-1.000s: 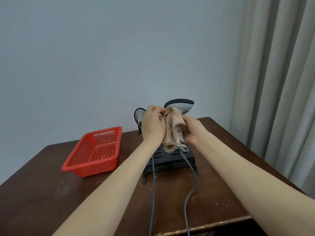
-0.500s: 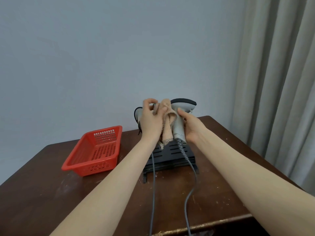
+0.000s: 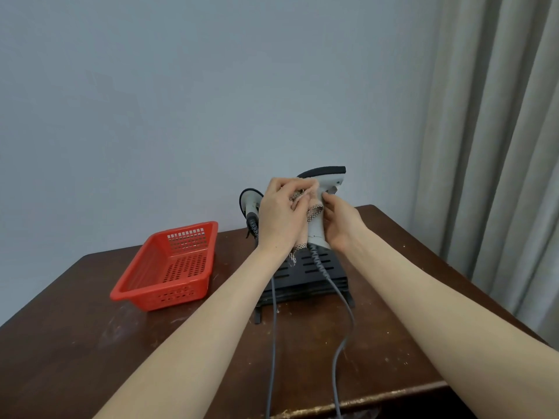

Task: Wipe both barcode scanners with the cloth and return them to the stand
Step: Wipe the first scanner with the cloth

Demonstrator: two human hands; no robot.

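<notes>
Left hand: centre of the frame. Its fingers are curled round the cloth and press it on the scanner's neck just under the head.
Right hand: just right of centre. Fingers and thumb are wrapped round the grip of the held scanner.
Held scanner: upright between both hands, head pointing to the right of the frame. Its base is just above the top of the stand; we cannot tell whether they touch.
Second scanner: left of and behind the left hand. Its lower part is hidden, so we cannot tell how it sits in the stand.
Cloth: bunched between the left palm and the grip. One checkered edge hangs down to the stand's top.
Cable: runs from the grip's base over the stand to the lower edge of the frame, with slack.
Step in hand: we judge it to be the wiping of one scanner; its return to the stand is not yet done.
Technique: we fix the scanner with the right hand and move the cloth with the left hand alone, in long strokes from head to grip base.
Coverage: we shift the right-hand grip in stages so the area under those fingers is wiped too, and we turn the scanner to reach the head's front face.
Pressure: firm on the housing, light on the front face.
Caution: we leave slack in the cable and lift the loose cloth end off the stand, since a snag may disturb the second scanner.
</notes>
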